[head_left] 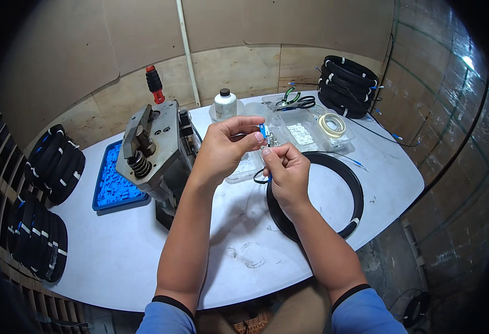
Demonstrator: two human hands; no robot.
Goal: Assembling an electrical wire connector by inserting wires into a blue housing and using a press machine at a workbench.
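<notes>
Between the thumb and fingers of my left hand point(230, 146) is a small blue connector point(263, 131). Just below it, my right hand point(287, 173) pinches the end of a thin black cable point(259, 175), which loops out beside the thumb. The two hands nearly meet over the middle of the table, and the cable end lines up with the connector; whether it sits inside is hidden by the fingertips. Under my right hand lies a coil of black cable point(357, 192), bound with a white tie, its other blue-tipped end point(359, 163) resting inside the ring.
A metal hand press point(158, 139) stands left of my arm, beside a blue tray point(123, 210) of blue connectors. Clear boxes point(300, 119) of small white parts, a tape roll point(332, 126), scissors point(305, 102) and a white bottle point(225, 104) stand behind. Stacked cable coils point(347, 86) flank the table.
</notes>
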